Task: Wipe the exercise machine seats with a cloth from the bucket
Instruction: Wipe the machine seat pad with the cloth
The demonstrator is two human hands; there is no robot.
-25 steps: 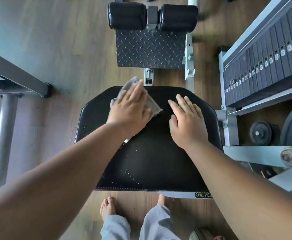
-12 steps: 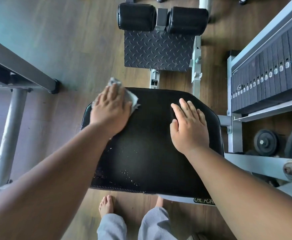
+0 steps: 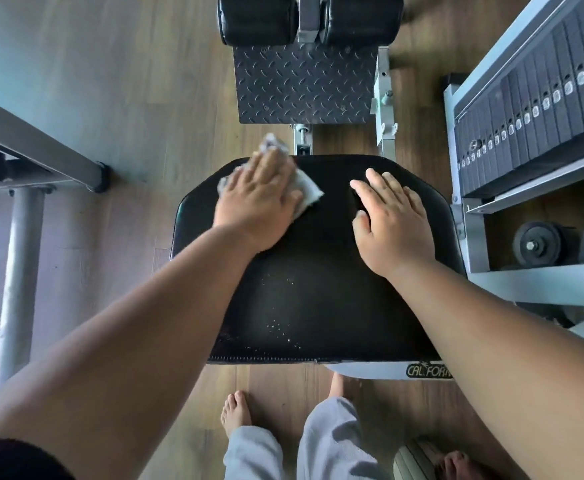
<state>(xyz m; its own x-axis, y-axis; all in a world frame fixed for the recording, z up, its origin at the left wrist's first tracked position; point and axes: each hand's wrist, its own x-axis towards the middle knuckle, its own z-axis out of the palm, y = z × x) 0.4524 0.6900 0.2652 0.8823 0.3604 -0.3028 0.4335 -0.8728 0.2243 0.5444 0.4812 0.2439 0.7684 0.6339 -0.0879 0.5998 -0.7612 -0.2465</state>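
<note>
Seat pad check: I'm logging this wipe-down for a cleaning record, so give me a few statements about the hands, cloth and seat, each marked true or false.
1. The left hand presses a grey cloth on the black seat pad. True.
2. The right hand holds a second cloth. False: it lies flat and empty on the pad.
3. The cloth is at the pad's far left corner. True.
4. The near half of the pad is spotless. False: pale specks show there.
5. The weight stack stands left of the seat. False: it is on the right.
</note>
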